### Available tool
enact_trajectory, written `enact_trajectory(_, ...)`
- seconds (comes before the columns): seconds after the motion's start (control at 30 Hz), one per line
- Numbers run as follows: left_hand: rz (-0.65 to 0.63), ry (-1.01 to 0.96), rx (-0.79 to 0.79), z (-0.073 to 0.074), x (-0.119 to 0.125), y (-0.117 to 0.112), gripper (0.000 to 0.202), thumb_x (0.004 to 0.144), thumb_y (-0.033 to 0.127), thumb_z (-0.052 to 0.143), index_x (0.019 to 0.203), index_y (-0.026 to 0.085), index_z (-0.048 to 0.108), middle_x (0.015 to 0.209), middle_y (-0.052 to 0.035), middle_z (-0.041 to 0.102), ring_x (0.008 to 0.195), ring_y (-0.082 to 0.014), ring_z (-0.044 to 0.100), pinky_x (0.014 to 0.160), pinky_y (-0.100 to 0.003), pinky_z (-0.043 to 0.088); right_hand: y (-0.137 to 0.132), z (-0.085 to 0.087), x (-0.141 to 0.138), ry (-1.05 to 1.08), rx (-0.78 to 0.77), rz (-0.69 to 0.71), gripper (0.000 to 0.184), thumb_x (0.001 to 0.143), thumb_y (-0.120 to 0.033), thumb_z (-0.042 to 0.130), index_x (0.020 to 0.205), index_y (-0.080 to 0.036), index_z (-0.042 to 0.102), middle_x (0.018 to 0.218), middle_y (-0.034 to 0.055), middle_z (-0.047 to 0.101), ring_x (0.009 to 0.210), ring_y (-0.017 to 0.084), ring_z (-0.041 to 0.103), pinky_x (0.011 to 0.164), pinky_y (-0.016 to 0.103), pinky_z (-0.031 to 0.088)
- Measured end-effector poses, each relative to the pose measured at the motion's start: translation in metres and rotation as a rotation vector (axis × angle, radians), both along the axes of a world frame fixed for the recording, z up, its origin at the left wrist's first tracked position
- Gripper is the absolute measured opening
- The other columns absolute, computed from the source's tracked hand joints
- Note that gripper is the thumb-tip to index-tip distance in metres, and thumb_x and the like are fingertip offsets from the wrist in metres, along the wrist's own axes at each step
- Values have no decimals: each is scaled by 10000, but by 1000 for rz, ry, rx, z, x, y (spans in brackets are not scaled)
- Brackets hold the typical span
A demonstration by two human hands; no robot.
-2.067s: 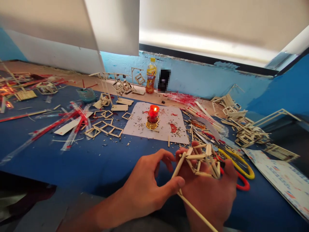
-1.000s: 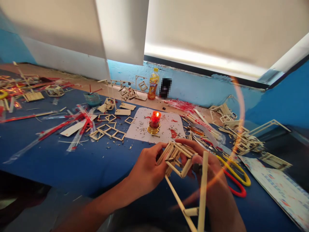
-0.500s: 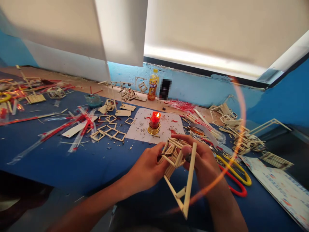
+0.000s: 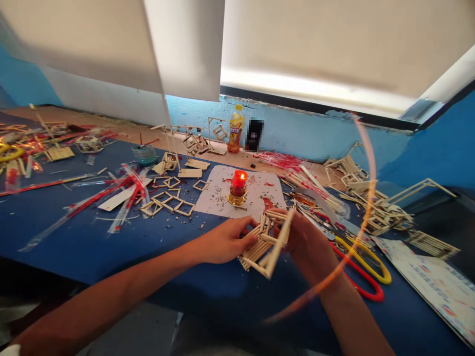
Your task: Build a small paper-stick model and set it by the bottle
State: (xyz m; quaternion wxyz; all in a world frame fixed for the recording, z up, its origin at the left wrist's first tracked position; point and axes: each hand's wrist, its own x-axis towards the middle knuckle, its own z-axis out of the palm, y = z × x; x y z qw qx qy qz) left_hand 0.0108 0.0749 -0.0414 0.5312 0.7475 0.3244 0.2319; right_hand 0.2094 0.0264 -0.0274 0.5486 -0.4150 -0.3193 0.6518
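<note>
A small frame built of pale wooden sticks (image 4: 267,241) hangs just above the blue table (image 4: 111,252), held between both hands. My left hand (image 4: 224,242) grips its left side with curled fingers. My right hand (image 4: 305,238) closes on its right side from behind. One long stick of the frame points toward me and down. A lit red candle (image 4: 238,186) on a gold base stands on a white sheet (image 4: 215,193) just beyond the hands.
Yellow and red scissor handles (image 4: 365,269) lie right of my right hand. Several stick squares (image 4: 168,200) and red-striped plastic wrappers (image 4: 111,195) lie to the left. Stick frames pile up (image 4: 378,210) at the right. An orange drink bottle (image 4: 233,128) stands by the blue wall.
The stick frame has been turned over in my hands; its long sticks swung from pointing down at me to lying nearly level. Both hands moved slightly away from me, toward the candle.
</note>
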Motion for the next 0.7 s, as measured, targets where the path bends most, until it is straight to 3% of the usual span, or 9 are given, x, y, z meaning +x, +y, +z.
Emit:
enact_trajectory(0.17, -61, 107, -28, 1, -1, -2, 258, 1020, 374, 515, 1126, 156, 604, 815, -16, 691, 670, -150, 590, 604, -250, 450, -10, -18, -9, 113, -18, -163, 418, 715, -588, 850, 912, -222, 802, 783, 24, 762, 770, 220, 734, 703, 309, 615)
enact_trajectory(0.3, -23, 129, 9, 4, 0, -11, 258, 1030, 376, 501, 1136, 161, 598, 775, -14, 700, 624, -146, 577, 558, -248, 400, -22, -20, -22, 174, 22, -295, 399, 741, -601, 811, 921, -245, 799, 764, 15, 740, 732, 207, 709, 695, 322, 611)
enact_trajectory(0.43, 36, 121, 37, 6, 1, -23, 253, 1036, 355, 490, 1201, 187, 582, 830, -20, 739, 637, -151, 618, 551, -249, 390, -37, -23, -27, 250, 124, -311, 455, 811, -577, 734, 1077, -211, 788, 807, 59, 715, 755, 243, 706, 635, 359, 611)
enact_trajectory(0.57, 128, 114, 114, 5, 2, -33, 256, 1041, 365, 484, 1208, 199, 583, 765, 8, 733, 577, -138, 595, 543, -253, 383, -48, -27, -28, 288, 218, -350, 521, 778, -554, 784, 1150, -190, 782, 717, 32, 656, 843, 265, 729, 730, 372, 643)
enact_trajectory(0.7, 197, 105, 178, 0, 4, -39, 247, 1031, 360, 501, 1216, 213, 577, 847, -1, 779, 652, -153, 684, 608, -261, 443, -50, -23, -33, 316, 227, -381, 570, 734, -578, 794, 1125, -162, 796, 678, 35, 660, 849, 292, 749, 770, 427, 657)
